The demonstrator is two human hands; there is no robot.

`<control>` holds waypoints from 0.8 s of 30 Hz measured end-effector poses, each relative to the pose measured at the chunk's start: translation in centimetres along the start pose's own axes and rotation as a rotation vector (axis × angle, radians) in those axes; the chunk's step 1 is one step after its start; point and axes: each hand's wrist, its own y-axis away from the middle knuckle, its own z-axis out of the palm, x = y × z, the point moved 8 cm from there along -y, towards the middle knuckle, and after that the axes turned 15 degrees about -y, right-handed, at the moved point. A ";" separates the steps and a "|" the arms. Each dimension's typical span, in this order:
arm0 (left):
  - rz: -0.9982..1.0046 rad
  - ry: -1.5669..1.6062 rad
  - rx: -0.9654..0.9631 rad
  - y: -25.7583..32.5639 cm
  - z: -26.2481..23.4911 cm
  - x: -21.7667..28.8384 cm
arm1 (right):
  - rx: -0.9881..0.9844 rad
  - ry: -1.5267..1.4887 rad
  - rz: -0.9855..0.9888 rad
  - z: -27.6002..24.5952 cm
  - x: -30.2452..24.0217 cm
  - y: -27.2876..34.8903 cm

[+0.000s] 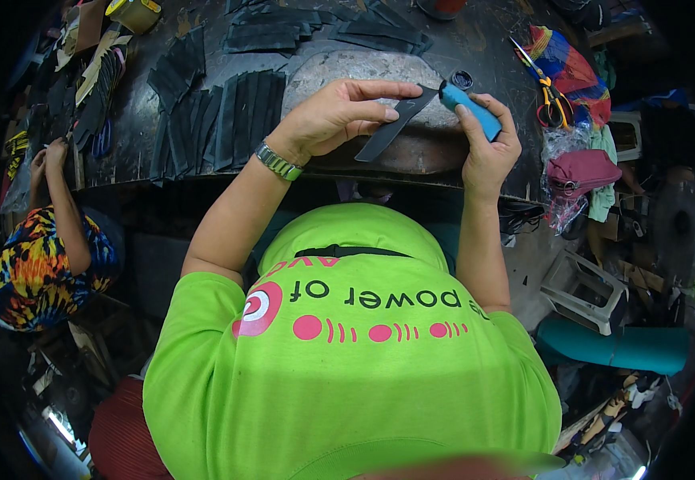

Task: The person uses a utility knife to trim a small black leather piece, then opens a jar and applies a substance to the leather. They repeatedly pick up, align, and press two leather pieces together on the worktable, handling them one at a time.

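One dark, worn tabletop fills the upper part of my feed. On it I see a pale, scuffed slab, set around the middle and close to the near edge. Left of the slab, stacks of dark strips lie side by side up to that same edge. Bright multicoloured cloth bunches at the tabletop's right edge. From here I read both hands as occupied: the left hand pinches a single black strip, holding it aslant over the slab, lower end toward the near edge. Yellow-and-black scissors rest beside the cloth. The right hand grips a blue tool, its dark end by the strip's upper end; I cannot tell whether they touch. Just beyond the tool sits a small dark round container.
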 end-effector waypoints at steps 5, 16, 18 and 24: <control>-0.003 0.007 0.009 -0.1 0.0 -0.2 | -0.013 -0.068 0.000 0.1 -0.1 0.6; 0.018 -0.088 0.097 -0.2 -1.7 0.0 | -0.333 0.050 -0.067 4.9 -2.8 4.5; 0.042 -0.151 0.173 0.0 -2.5 0.6 | -0.438 0.031 -0.084 5.9 -3.1 4.9; 0.182 -0.617 0.364 0.6 -5.6 4.8 | -0.195 0.086 -0.043 2.0 -1.6 1.3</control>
